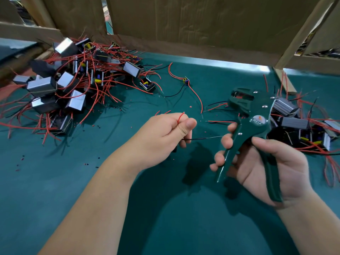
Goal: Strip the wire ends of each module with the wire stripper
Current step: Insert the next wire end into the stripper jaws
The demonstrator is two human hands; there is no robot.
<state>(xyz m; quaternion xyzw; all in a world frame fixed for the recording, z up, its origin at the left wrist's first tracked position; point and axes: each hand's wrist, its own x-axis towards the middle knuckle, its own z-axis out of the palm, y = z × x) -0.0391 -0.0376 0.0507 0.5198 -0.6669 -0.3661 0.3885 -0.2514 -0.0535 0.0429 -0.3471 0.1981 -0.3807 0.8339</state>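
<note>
A tangled pile of modules [60, 85] lay at the left of the green table [165, 208]. Near the middle, the left hand [163, 137] pinched a red wire [180, 117] between thumb and curled fingers, a black wire [202, 138] trailing rightward from beneath it. Just beside it, the right hand [266, 162] curled its fingers round the handles of the wire stripper [252, 126], held above the table before a second heap of modules [298, 126].

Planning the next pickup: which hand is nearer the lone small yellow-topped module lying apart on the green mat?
Left. The left hand, pinching a thin red wire, is below the lone yellow-topped module; the right hand, gripping the green wire stripper, is farther, lower right.
</note>
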